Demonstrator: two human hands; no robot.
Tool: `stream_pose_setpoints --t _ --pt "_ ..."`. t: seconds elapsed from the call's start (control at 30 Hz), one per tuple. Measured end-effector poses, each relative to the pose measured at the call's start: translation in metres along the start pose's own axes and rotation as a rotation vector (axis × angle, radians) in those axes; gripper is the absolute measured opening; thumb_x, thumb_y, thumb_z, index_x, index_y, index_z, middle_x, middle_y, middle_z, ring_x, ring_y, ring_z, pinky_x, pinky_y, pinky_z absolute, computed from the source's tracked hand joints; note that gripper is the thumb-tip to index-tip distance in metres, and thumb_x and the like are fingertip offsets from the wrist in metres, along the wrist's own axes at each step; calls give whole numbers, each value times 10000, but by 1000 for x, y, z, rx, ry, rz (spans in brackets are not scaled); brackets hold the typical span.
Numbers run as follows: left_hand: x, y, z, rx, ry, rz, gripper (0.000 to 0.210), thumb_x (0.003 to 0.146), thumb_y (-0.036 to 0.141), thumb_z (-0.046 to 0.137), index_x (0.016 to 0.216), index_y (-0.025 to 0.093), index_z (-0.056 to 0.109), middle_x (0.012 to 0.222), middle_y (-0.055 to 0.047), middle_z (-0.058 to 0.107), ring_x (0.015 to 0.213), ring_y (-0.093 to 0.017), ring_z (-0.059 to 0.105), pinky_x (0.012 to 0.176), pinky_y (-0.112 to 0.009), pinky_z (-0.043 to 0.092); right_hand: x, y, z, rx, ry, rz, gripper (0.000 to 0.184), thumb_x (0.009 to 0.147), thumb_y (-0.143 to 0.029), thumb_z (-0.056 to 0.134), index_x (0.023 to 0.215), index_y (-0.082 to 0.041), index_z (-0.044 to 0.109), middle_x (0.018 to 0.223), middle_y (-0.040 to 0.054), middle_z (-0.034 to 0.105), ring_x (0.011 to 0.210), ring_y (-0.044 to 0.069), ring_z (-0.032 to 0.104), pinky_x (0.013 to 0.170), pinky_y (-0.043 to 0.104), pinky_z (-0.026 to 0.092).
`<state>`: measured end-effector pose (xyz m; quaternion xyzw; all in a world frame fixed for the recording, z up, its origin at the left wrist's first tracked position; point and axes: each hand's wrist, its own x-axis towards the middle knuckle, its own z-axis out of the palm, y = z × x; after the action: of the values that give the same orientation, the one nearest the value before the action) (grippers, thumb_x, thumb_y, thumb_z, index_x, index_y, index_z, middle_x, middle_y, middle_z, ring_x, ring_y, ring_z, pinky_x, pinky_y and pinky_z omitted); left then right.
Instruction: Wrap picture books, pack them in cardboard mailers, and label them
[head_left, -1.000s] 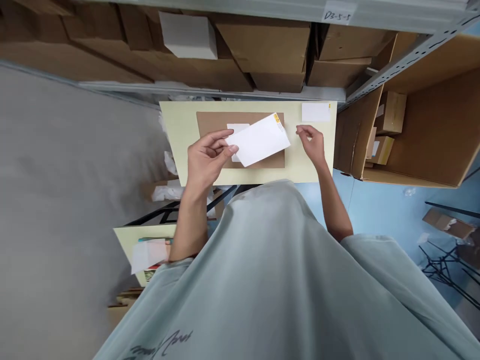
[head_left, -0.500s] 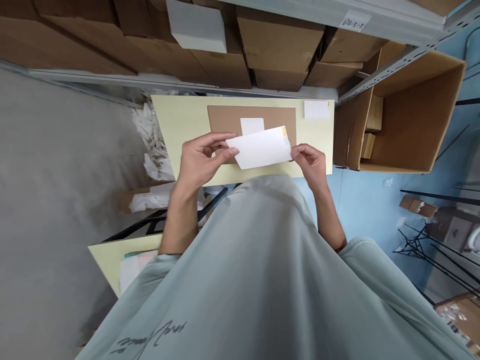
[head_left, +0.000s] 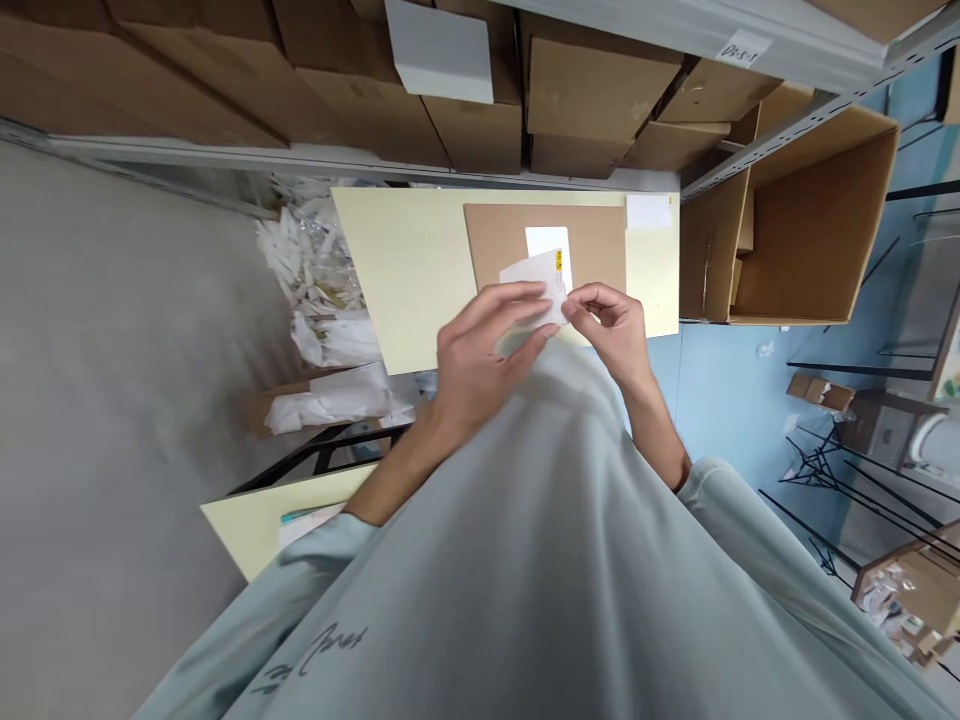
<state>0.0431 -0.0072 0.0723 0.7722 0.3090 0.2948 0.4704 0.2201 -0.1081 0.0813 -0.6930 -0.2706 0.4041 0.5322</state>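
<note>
The left hand (head_left: pixel 484 350) and right hand (head_left: pixel 616 332) together grip one white card (head_left: pixel 535 268); one other card (head_left: pixel 648 212) lies beside one brown cardboard (head_left: pixel 496 240).

The left hand (head_left: pixel 487 355) has come away from the left end of the white paper (head_left: pixel 525 268) and now lays its fingers (head_left: pixel 517 293) over it, hiding much of it. The right hand (head_left: pixel 615 325), apart from the paper a second ago, now pinches its lower right corner. The yellow mark (head_left: pixel 559 260) has shifted in front of the white rectangle (head_left: pixel 546 239).
</note>
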Motion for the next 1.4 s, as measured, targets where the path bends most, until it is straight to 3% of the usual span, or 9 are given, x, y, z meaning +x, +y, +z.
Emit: stream_pose_setpoints --t 0.1,0.23,0.57,0.93,1.4 --pt "-6 6 0 -56 -4 -13 260 1114 490 795 1234 272 867 1294 -64 862 1198 -236 840 1111 -416 723 -2 -5 13 43 -57 -26 260 953 -473 879 879 -246 778 907 -4 779 908 172 735 963 369 651" --pt "-6 -4 -7 -141 -2 -16 301 1101 512 813 1250 259 883 1273 -69 871 1114 -218 860 1062 -406 756 -4 -10 21 68 -102 -33 279 968 -498 880 900 -244 784 930 -1 787 934 173 750 990 376 661" --pt "-5 -8 -13 -65 -46 53 221 1112 450 814 1287 339 889 1277 -44 876 1183 -240 855 1093 -429 735 -1 -13 12 40 -160 -40 220 986 -443 854 909 -243 802 925 -6 782 940 171 768 994 389 691" --pt "-4 7 16 5 -6 73 233 1150 350 766 1366 371 850 1339 -21 845 1248 -214 835 1141 -386 704 11 -2 -19 14 -240 4 219 987 -444 875 947 -239 807 945 -5 762 992 177 774 1009 393 697" --pt "7 25 55 -1 -22 -49 221 1119 470 788 1268 342 888 1322 -47 849 1248 -261 831 1144 -453 716 19 3 -56 0 -231 -32 215 1020 -395 793 873 -264 708 888 -13 688 955 178 725 981 403 672"
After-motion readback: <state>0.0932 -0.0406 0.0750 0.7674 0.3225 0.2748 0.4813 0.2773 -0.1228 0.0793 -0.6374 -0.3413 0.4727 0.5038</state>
